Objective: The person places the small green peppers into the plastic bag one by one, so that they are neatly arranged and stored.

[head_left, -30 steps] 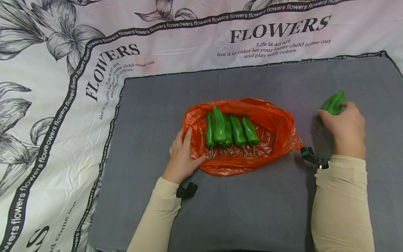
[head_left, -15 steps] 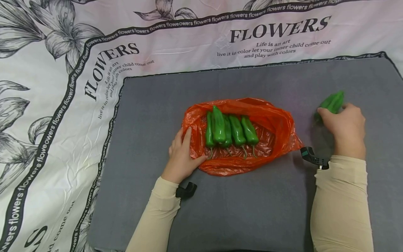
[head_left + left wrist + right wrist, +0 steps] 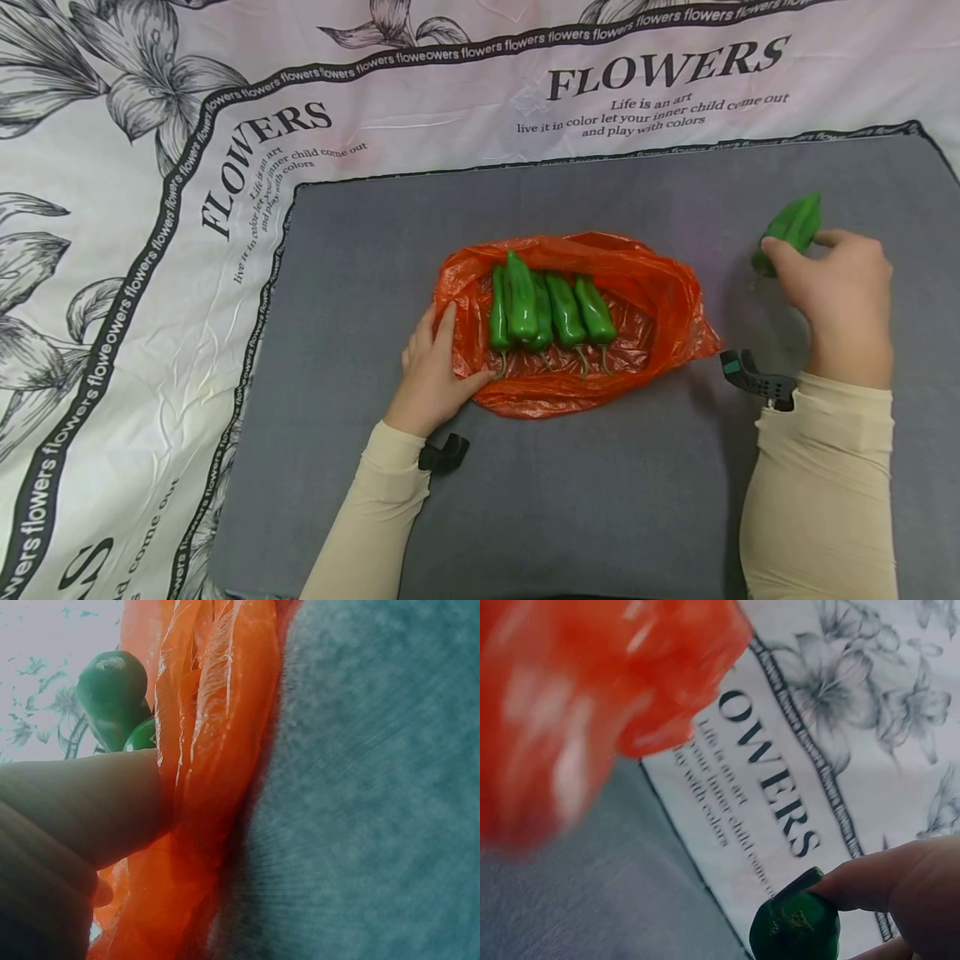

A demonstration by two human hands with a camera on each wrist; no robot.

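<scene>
A red plastic bag [image 3: 562,408] lies open-mouthed on the grey tabletop, with several green peppers [image 3: 566,310] side by side inside, stems toward me. At its left end my left hand [image 3: 431,379] holds the rim, thumb over the edge; in the left wrist view the thumb [image 3: 82,802] reaches over the orange-red plastic, with peppers [image 3: 112,694] behind it. Off to the right, my right hand [image 3: 840,300] pinches another green pepper [image 3: 793,225] between thumb and fingers. The right wrist view shows that pepper's stem end [image 3: 795,926] by the thumb.
A grey tabletop [image 3: 337,275] lies under everything. White cloth [image 3: 450,108] printed with flowers and lettering borders it at the back and left. Black wrist straps with cameras [image 3: 757,379] sit on both wrists, the right one close to the bag's right tip.
My right hand has shifted slightly up and to the right with the pepper, which now sits farther from its shadow. The left hand and the bag stay in place.
</scene>
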